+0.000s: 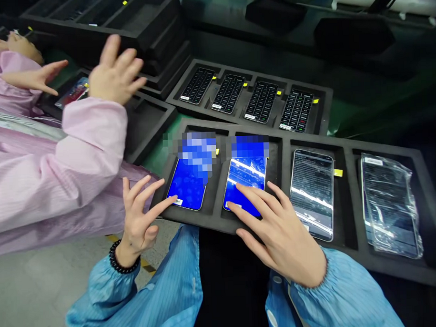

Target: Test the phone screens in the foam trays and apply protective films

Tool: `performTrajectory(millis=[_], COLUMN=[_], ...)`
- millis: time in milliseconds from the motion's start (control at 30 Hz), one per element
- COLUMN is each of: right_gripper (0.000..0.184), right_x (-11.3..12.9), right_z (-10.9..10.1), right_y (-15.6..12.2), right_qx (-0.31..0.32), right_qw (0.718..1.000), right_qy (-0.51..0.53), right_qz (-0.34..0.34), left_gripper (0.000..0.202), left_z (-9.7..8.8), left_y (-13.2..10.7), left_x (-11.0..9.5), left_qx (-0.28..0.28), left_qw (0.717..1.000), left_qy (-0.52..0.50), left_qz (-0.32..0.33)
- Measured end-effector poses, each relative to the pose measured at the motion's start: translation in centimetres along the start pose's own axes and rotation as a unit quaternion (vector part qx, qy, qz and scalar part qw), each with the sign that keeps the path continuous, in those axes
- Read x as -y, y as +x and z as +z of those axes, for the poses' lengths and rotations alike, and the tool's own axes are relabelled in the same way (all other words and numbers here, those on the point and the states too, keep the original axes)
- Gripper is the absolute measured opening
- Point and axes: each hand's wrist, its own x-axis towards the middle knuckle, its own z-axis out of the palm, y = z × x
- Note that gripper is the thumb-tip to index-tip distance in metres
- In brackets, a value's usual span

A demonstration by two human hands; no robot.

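Note:
A black foam tray point(220, 218) lies in front of me with phones in its compartments. My left hand point(139, 216) is open beside the tray's left end, its index fingertip at the lower corner of a blue-screened phone point(186, 186). Over the second blue-screened phone point(247, 181) my right hand point(277, 233) spreads its fingers, the fingertips on or just above the lower screen; contact is hard to tell. Right of it sits a phone with a grey text screen point(312, 193), its lower corner partly behind my hand. The rightmost phone point(389, 205) is in clear plastic film.
Behind stands another foam tray point(325, 117) of phones showing keypads. Stacked dark trays point(152, 41) rise at the back left. At left, a co-worker in a pink sleeve point(95, 134) holds a raised open hand point(116, 74) close to my tray; further hands are beyond.

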Motion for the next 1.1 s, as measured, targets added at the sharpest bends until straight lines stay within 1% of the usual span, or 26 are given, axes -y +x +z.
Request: performTrajectory(millis=[167,333,400,567,633,700,767,833,933,1033,1100], right_gripper=[0.055,0.059,0.059,0.059,0.059,0.057,0.056,0.053,0.043,0.044,0.048], right_x=[0.0,-0.1,-0.1,-0.1,0.0,0.0,0.0,0.0,0.0,0.1,-0.1], right_z=[0.0,0.0,0.1,0.2,0.1,0.1,0.0,0.0,0.2,0.2,-0.1], right_y=[0.1,0.2,0.2,0.1,0.0,0.0,0.0,0.0,0.0,-0.1,-0.3], right_qx=[-0.011,-0.014,-0.013,-0.017,-0.018,-0.015,-0.014,-0.012,-0.008,-0.029,-0.062], right_qw=[1.000,1.000,1.000,1.000,1.000,1.000,1.000,1.000,1.000,0.999,0.997], right_qy=[0.009,0.014,0.015,0.020,0.022,0.022,0.020,0.017,0.011,0.013,0.035], right_qz=[0.006,0.004,0.006,0.006,0.008,0.010,0.009,0.007,0.004,0.009,0.019], left_gripper=[0.058,0.059,0.058,0.061,0.065,0.071,0.079,0.082,0.076,0.064,0.060], left_z=[0.1,0.3,0.3,0.3,0.2,0.2,0.1,0.2,0.4,0.8,1.0], left_y=[0.0,-0.2,-0.3,-0.3,-0.6,-1.0,-1.6,-1.9,-1.6,-0.4,0.9], left_x=[0.1,0.3,0.3,0.3,0.5,0.8,1.1,1.2,1.0,0.4,-0.3], left_qx=[-0.030,-0.052,-0.042,-0.037,-0.022,-0.002,0.000,-0.011,-0.037,-0.099,-0.143], left_qw=[0.999,0.999,0.999,0.999,1.000,0.998,0.995,0.994,0.996,0.995,0.989], left_qy=[0.010,0.009,0.010,0.007,0.021,0.051,0.080,0.090,0.074,0.021,-0.016], left_qz=[-0.001,0.005,0.005,0.011,-0.003,-0.032,-0.054,-0.059,-0.033,0.013,0.021])
